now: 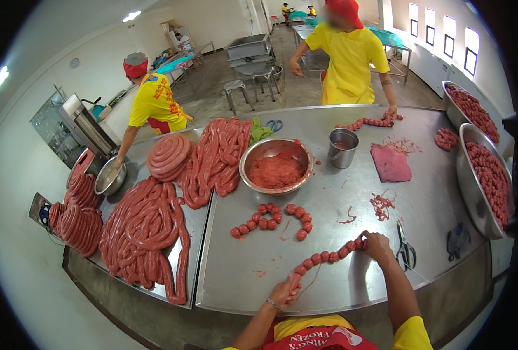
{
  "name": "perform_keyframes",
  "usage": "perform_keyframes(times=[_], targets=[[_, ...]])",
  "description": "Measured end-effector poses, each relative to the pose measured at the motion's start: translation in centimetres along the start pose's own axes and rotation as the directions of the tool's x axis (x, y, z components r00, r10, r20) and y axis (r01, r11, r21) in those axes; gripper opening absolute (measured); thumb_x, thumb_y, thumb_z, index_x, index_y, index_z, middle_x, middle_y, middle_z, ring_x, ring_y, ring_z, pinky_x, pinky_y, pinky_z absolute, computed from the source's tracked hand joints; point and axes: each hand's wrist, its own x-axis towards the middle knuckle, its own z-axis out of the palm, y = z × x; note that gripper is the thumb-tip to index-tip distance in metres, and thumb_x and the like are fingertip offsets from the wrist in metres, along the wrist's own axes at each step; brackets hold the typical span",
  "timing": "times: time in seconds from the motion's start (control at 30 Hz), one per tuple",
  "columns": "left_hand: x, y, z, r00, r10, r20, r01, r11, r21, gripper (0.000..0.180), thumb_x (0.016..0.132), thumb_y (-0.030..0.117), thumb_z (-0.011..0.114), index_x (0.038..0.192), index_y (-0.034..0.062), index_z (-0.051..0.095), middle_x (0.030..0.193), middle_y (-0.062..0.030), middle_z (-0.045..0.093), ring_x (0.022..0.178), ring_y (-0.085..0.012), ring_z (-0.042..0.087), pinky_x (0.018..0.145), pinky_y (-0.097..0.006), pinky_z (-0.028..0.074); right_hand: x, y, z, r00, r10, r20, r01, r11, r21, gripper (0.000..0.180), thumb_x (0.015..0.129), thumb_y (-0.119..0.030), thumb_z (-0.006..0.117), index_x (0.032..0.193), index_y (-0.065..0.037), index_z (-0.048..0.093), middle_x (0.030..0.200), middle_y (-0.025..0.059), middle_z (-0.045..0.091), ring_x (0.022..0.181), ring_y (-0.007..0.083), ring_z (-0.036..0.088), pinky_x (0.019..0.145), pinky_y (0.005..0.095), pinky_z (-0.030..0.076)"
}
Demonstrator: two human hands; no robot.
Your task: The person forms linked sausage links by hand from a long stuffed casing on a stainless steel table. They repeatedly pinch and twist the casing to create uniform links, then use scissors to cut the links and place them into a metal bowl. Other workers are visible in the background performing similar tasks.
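A string of small round red sausages (pixel 324 257) stretches between my two hands over the near part of the steel table (pixel 235 291). My left hand (pixel 285 293) is closed around its lower left end, with a thin pale thread (pixel 312 281) hanging beside the links. At the upper right end, my right hand (pixel 378 246) pinches the string near the last link. A pair of dark-handled scissors (pixel 406 254) lies just right of my right hand. Two shorter pieces of linked sausage, a longer one (pixel 252 224) and a shorter one (pixel 305 220), rest beyond the held string.
Long uncut sausage coils (pixel 142 224) cover the left table. A steel bowl of red meat (pixel 277 189), a metal cup (pixel 343 149) and a pink cloth (pixel 391 163) stand farther back. Large basins of links (pixel 464 192) line the right edge. Two co-workers (pixel 346 64) (pixel 157 102) reach over the tables.
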Motion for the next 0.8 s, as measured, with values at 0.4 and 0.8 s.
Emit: perform_keyframes(times=[0.4, 0.8], targets=[[-6.9, 6.8, -12.1, 0.988, 0.15, -0.048, -0.114, 0.891, 0.439, 0.044, 0.098, 0.037, 0.055, 0.127, 0.0042, 0.052, 0.085, -0.0035, 0.062, 0.06, -0.0077, 0.053, 0.048, -0.021, 0.041, 0.1, 3.6, 1.2, 0.991, 0.136, 0.014, -0.136, 0.991, -0.013, 0.055, 0.065, -0.02, 0.074, 0.115, -0.008, 0.055, 0.086, 0.0167, 0.069, 0.084, 0.0365, 0.068, 0.072, 0.0455, 0.054], [-12.2, 5.5, -20.2, 0.266, 0.918, -0.294, 0.32, 0.204, 0.925, 0.051, 0.078, 0.038, 0.075, 0.107, -0.0011, 0.061, 0.089, -0.0153, 0.066, 0.082, -0.0303, 0.064, 0.073, -0.042, 0.052, -1.0, 2.7, 0.1, 0.983, 0.183, 0.01, -0.183, 0.983, 0.02, 0.055, 0.064, -0.018, 0.075, 0.114, -0.011, 0.055, 0.089, 0.0175, 0.068, 0.084, 0.0375, 0.067, 0.073, 0.0478, 0.053]])
